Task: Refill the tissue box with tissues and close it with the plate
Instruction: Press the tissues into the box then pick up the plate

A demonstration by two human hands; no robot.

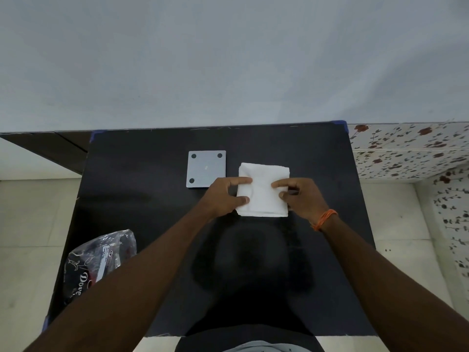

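Observation:
A square stack of white tissues [264, 191] lies on the black table [142, 189], right of centre. My left hand [225, 196] grips its left edge with thumb and forefinger. On the right edge my right hand [302, 196] does the same, and an orange thread band circles that wrist. Just left of the tissues, a grey square plate [205, 168] with dark round pads at its corners lies flat. Whether the tissue box sits under the tissues, I cannot tell.
A crumpled clear plastic wrapper [99, 260] with print on it lies at the table's near left edge. A pale wall stands right behind the table. Floral tiles [406, 153] run along the right side, and light floor shows on both sides.

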